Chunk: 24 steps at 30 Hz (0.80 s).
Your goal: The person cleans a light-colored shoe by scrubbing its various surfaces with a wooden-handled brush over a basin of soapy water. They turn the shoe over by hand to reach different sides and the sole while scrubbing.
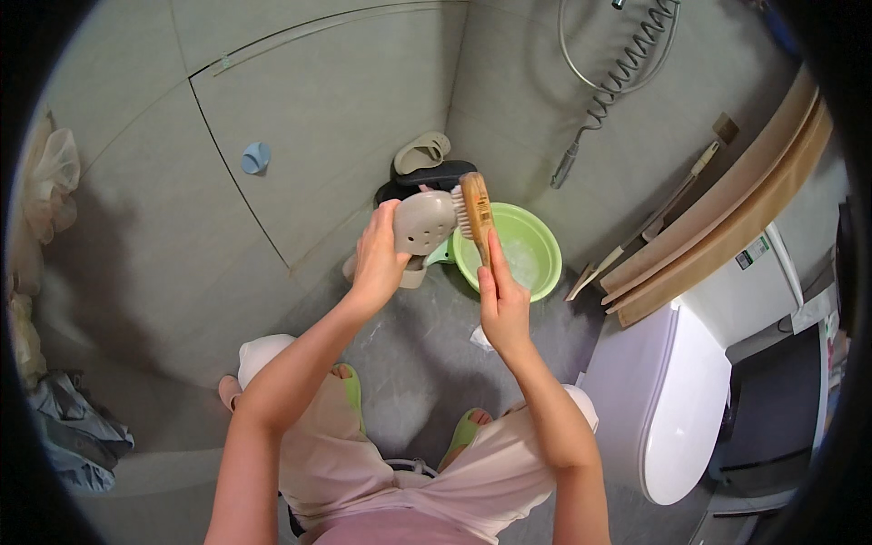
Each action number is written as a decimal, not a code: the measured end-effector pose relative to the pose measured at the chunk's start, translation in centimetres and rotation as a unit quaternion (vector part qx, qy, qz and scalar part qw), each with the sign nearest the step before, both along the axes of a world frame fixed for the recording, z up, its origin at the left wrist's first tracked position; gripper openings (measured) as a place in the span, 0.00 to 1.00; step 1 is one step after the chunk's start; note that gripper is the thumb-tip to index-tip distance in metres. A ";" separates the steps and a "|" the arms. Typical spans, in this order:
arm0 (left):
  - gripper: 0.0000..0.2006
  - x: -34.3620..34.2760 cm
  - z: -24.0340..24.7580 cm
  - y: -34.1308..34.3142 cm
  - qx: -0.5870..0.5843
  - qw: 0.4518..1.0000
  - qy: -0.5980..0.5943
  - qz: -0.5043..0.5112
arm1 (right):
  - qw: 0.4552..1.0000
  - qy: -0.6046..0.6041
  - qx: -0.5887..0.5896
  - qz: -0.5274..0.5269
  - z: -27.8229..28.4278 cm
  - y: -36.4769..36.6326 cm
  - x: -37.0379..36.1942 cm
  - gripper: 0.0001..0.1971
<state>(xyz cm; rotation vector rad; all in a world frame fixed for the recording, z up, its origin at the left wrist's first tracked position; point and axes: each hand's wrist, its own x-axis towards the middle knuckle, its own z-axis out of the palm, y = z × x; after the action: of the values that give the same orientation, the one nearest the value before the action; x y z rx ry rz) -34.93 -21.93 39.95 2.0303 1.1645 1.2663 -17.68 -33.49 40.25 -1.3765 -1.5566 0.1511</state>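
Note:
My left hand [378, 259] grips a beige clog [427, 222] with small holes in its rounded toe. In my right hand [505, 304] is a wooden scrubbing brush [478, 204], held by its handle. Its white bristles meet the right side of the clog, or come very close to it. Below and just right of the clog, a light green basin [552, 259] with some cloudy water stands on the floor. Part of the basin's rim and handle lies behind the clog and brush. Another beige clog [423, 153] rests on dark footwear [445, 173] against the far wall.
A white toilet [668, 409] stands to the right, with long tan boards [718, 218] leaning behind it. Near them leans a long-handled tool [658, 213]. A coiled shower hose [627, 77] hangs at the upper right. Fabric [73, 436] lies at the left edge.

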 end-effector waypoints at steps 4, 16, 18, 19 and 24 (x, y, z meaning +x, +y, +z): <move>0.32 0.2 0.3 -0.3 0.078 0.993 0.079 0.041 | 0.991 -0.074 0.108 -0.008 -1.0 0.4 0.3 0.28; 0.37 0.2 1.2 -0.9 0.196 0.960 0.184 0.071 | 0.998 0.018 -0.058 -0.032 0.4 -0.5 -0.2 0.28; 0.38 0.2 1.2 -0.8 0.197 0.961 0.185 0.066 | 0.999 0.002 0.039 -0.007 0.1 -0.4 -0.3 0.28; 0.38 0.3 1.1 -0.7 0.196 0.961 0.186 0.062 | 0.988 -0.088 0.128 -0.004 -0.6 0.0 -0.2 0.28; 0.38 -0.1 1.0 -0.7 0.234 0.946 0.211 0.078 | 0.991 0.048 -0.122 -0.040 1.7 -0.7 -0.4 0.28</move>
<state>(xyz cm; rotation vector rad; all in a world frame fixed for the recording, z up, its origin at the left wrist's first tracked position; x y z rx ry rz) -35.00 -22.64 40.98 2.7074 1.3272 1.3155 -18.07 -34.19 41.98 -1.5959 -1.4362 0.3639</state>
